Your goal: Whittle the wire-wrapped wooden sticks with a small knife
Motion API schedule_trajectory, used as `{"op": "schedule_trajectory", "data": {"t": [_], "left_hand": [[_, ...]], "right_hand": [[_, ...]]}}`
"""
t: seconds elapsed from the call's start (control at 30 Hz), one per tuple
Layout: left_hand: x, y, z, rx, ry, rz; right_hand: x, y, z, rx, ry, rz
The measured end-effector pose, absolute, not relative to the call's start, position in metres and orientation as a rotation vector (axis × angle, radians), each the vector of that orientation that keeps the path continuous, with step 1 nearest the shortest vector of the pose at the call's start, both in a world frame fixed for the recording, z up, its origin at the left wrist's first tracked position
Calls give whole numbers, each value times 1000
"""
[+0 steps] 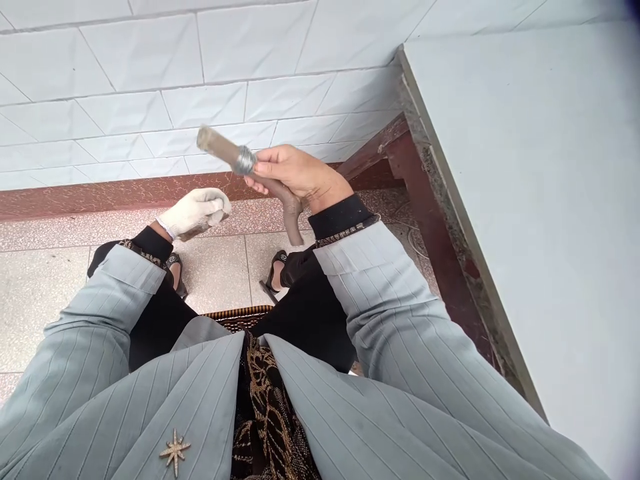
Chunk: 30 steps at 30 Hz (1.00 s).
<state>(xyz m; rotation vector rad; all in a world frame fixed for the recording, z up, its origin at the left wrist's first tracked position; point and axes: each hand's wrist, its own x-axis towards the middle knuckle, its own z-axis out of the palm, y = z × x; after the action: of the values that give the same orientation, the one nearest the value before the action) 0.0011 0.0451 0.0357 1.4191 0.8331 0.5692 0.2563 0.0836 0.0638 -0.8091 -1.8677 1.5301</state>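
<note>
Brown, crooked stick-like tool with a band of silver wire (280, 190): one, in mid-air in front of the seated person, its straight, blunt end raised toward the tiled wall, its bent end hanging downward. Fingers of the bare right hand (305, 177): clasped around the tool just below the silver wire band (245, 160). Fingers of the left hand in a white knitted glove (187, 212): curled around a small grey-brown object (196, 231), mostly covered, its kind unclear; apart from the tool. Sleeves: pale grey pinstriped cloth (387, 273), over black cuffs with patterned trim (343, 220). Star-shaped gold-toned brooch (175, 453): one, pinned to the jacket. Black shoes (274, 277): a pair, set apart on the speckled tile floor (217, 260). Desk with white top and dark red frame (550, 167): at the right. White glossy wall tiles (150, 53): ahead, above a reddish-brown veined skirting (100, 195).
</note>
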Motion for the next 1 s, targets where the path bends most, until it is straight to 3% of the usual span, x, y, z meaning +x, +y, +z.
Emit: {"op": "schedule_trajectory", "data": {"t": [0.1,0.2,0.27,0.37,0.43,0.67,1.0], "left_hand": [[6,39,41,1495,868,441],[7,38,46,1546,907,360],[5,39,47,1560,933,309],[1,40,43,1545,872,220],[-1,40,41,1516,769,198],[-8,40,45,1686,815,351],[-8,40,35,1730,1056,290]], "right_hand": [[251,93,51,-1130,-1922,1173],[252,97,44,-1401,-2318,888],[254,95,45,-1410,-2692,1015],[257,85,54,-986,-2939,1616],[257,77,60,-682,-2731,1803],[250,66,52,-467,-1660,1706],[245,69,50,-446,-1192,1784]]}}
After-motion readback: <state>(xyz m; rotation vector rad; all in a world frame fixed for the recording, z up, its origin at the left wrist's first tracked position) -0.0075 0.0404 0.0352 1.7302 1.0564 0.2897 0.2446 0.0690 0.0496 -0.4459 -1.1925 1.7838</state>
